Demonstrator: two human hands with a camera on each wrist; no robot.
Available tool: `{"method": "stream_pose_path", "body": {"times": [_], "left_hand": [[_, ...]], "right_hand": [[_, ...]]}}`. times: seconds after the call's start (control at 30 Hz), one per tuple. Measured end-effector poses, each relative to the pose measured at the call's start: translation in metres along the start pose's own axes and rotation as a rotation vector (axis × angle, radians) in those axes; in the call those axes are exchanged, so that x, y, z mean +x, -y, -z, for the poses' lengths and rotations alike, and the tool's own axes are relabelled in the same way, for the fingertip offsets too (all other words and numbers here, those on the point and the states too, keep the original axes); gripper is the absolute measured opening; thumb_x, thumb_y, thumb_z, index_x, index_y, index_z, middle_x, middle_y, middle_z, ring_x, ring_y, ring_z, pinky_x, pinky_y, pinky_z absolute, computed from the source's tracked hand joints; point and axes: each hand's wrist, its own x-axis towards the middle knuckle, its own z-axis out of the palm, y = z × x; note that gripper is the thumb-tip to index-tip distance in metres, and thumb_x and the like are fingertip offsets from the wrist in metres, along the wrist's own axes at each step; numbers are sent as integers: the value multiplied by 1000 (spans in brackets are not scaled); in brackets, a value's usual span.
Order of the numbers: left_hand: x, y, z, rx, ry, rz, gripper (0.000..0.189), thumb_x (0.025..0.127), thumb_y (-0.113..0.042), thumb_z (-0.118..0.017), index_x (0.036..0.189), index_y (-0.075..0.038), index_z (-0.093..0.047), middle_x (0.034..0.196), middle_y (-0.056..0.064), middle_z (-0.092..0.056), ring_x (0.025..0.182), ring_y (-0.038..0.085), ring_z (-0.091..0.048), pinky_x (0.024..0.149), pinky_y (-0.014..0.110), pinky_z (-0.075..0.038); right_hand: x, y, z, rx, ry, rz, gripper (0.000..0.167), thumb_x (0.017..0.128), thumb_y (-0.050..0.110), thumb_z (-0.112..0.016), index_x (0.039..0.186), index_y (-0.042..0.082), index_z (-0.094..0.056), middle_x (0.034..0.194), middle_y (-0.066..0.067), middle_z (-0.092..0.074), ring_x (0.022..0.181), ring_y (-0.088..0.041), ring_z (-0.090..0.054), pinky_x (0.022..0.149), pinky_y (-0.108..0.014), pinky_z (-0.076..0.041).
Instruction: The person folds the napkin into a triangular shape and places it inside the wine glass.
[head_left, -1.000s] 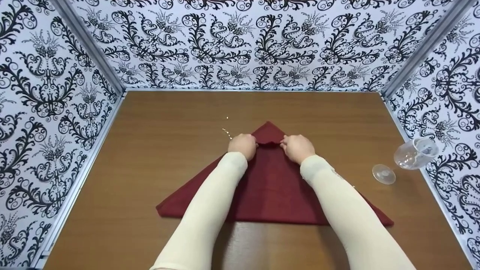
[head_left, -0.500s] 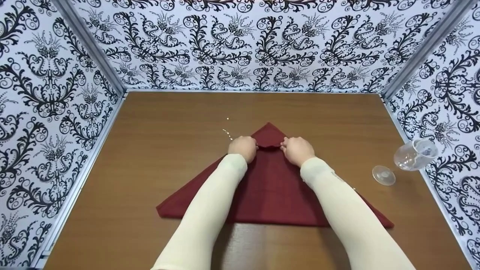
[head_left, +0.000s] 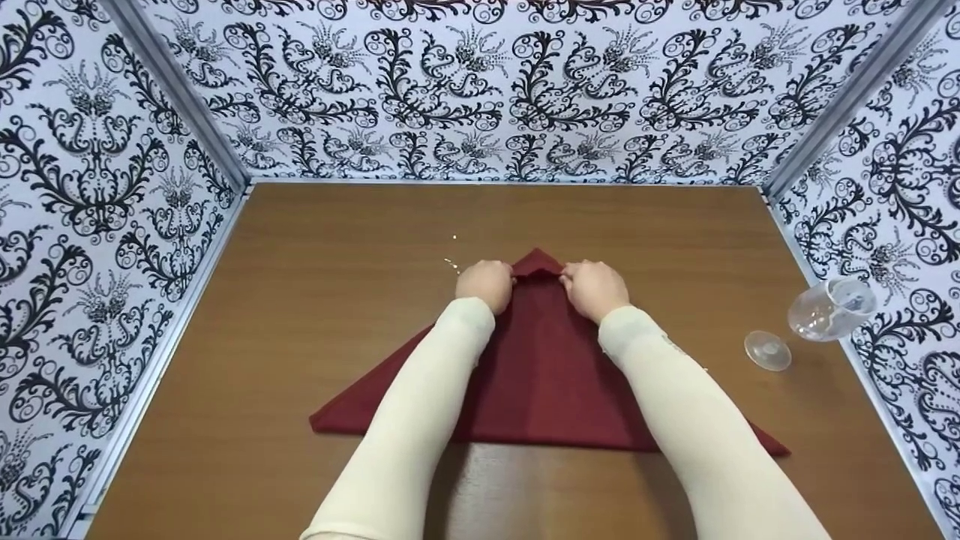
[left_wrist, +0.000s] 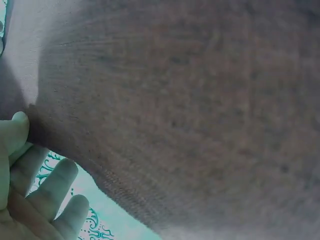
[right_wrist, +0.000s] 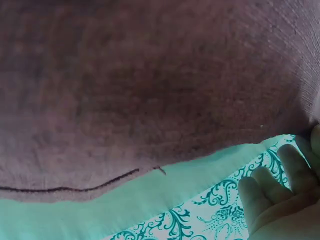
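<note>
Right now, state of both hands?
Left hand: holding, thumb and finger pinching the red cloth.
Right hand: holding, pinching the same red cloth opposite the left.

We can read no words, labels, brand names, numbers or signs in the head view or in either wrist view, and the black scrollwork on the white walls forms no letters.
</note>
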Motion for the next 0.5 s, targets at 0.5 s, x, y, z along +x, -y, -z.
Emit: {"method": "stream_pose_path", "body": {"times": [0.5], "left_hand": [[-6,1,-8,-2,14,39,28,104,-14,-55,106,-20,-82,118,7,-80,107,31,-76,87,50,-63]], "right_hand": [[-7,-2,-8,-13,18,26,23,105,23,-63,114,9,-79,110,-16,-80,98,-44,-74,83,-58,-60]]}}
